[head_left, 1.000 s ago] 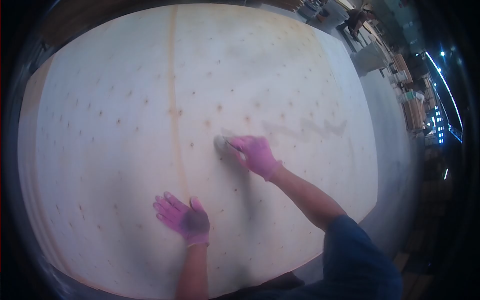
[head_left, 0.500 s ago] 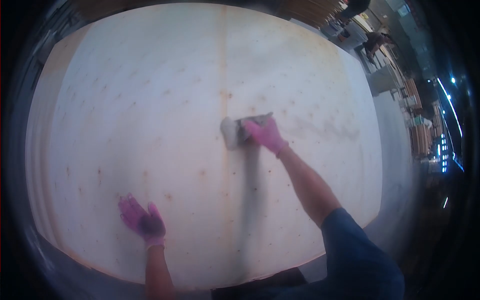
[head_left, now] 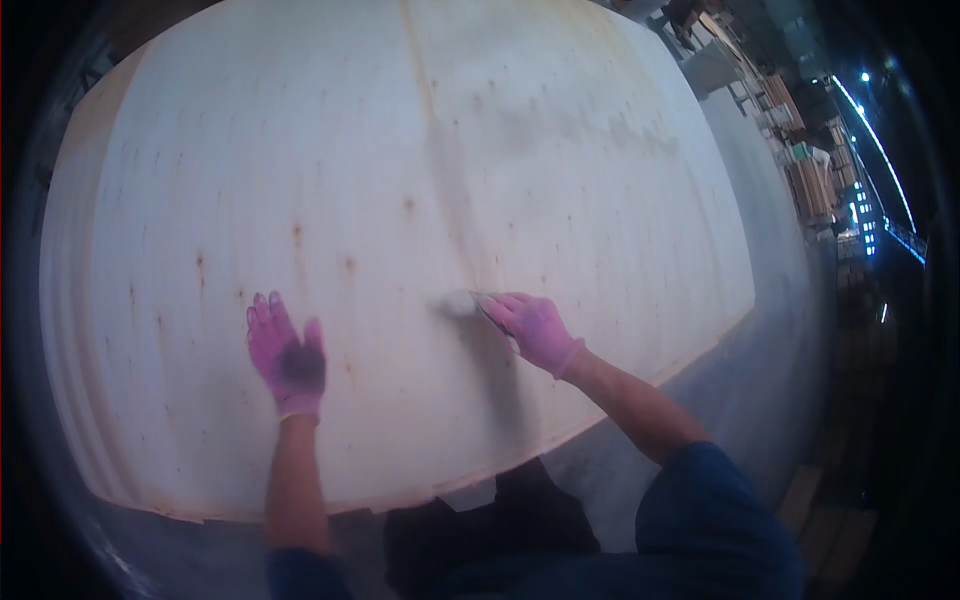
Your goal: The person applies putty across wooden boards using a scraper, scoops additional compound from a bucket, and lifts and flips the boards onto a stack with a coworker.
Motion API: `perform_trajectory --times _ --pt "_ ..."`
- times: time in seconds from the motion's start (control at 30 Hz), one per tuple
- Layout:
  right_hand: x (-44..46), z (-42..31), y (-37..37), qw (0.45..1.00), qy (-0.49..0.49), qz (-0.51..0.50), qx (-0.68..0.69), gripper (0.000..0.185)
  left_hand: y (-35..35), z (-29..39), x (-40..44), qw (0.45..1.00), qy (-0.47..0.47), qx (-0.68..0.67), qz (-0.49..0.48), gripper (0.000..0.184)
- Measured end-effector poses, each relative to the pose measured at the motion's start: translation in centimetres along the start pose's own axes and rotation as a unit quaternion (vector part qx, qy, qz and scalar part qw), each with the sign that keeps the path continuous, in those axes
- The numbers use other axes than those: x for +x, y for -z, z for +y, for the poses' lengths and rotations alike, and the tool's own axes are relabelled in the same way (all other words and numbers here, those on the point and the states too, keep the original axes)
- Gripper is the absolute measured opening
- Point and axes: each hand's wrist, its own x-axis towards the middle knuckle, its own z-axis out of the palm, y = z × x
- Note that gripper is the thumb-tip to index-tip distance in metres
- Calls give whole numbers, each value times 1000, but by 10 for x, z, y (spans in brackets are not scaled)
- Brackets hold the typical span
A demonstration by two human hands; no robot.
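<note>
A large pale wooden sheet with many small brown spots and a tan seam fills most of the view. My right hand, in a pink glove, grips a thin flat scraper seen nearly edge-on. Greyish filler shows at the scraper's left end, by the sheet's surface. Further left, my left hand, also gloved in pink with a dark patch on its back, has its fingers stretched out over the sheet and holds nothing. A faint grey smear crosses the sheet's upper right.
Grey floor runs along the sheet's right side. Stacked boards and a light-coloured bin stand beyond it. Part of a person shows at the top right.
My right hand has moved down with the scraper, now seen edge-on. My left hand has moved up. The view has shifted, and a darker damp-looking streak shows along the seam.
</note>
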Motion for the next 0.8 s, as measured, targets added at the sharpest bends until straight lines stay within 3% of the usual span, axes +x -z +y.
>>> perform_trajectory --times 0.03,0.13,0.2,0.3,0.4,0.5,0.7,0.8 --pt "-20 -6 -1 1000 2 20 -6 28 2 -32 -23 1000 -3 25 15 70" --pt "-22 15 -12 989 -146 -17 11 27 -2 -142 -115 995 43 84 27 68" --pt "9 19 -26 982 -181 52 16 21 6 -145 -136 988 100 120 6 65" --pt "-7 -8 -26 996 -83 20 30 20 0 -156 -149 987 110 112 22 60" --pt "-74 -39 -27 990 -59 -30 124 22 -6 -155 -146 986 115 117 -1 60" --pt "-140 -78 -13 991 -90 -69 76 32 -6 -157 -143 985 119 121 5 59" --pt "-201 -169 -38 987 -155 20 42 54 -7 -152 -147 983 124 135 -2 60" --pt "-167 -217 -60 985 -160 57 38 44 -7 -152 -144 984 113 140 -11 62"
